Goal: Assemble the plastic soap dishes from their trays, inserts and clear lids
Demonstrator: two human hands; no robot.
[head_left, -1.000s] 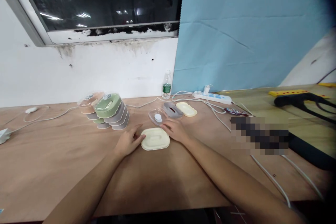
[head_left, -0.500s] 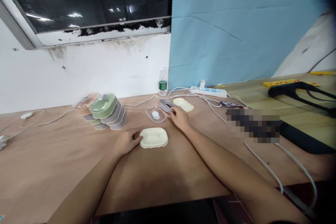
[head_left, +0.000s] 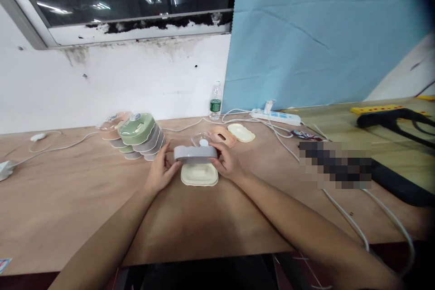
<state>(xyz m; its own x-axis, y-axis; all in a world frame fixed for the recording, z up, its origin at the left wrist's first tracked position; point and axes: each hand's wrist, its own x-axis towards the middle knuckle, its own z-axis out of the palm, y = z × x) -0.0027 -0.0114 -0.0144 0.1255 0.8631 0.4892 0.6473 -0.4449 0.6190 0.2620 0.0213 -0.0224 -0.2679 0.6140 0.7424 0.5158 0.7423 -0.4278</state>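
My left hand (head_left: 161, 170) and my right hand (head_left: 229, 161) grip the two ends of a grey plastic box shell (head_left: 195, 155), tilted so that its long side faces me. It is held just above a shallow cream tray (head_left: 200, 176) lying on the table and hides the tray's far edge. Behind the shell lies a clear plastic cover (head_left: 197, 137) with a white disc, partly hidden. Beside it is an orange slotted shell (head_left: 230, 138). A second cream tray (head_left: 242, 133) lies to the right of that.
Stacked boxes, topped by a green one (head_left: 137, 128), stand at left on the wooden table (head_left: 84, 199). A water bottle (head_left: 215, 102) stands against the wall. A power strip (head_left: 278, 117), white cables and a blurred-out dark object (head_left: 335, 163) are at right.
My right hand has brought the grey shell toward me over the near tray, uncovering the orange shell. My left hand has gone from that tray to the grey shell's left end.
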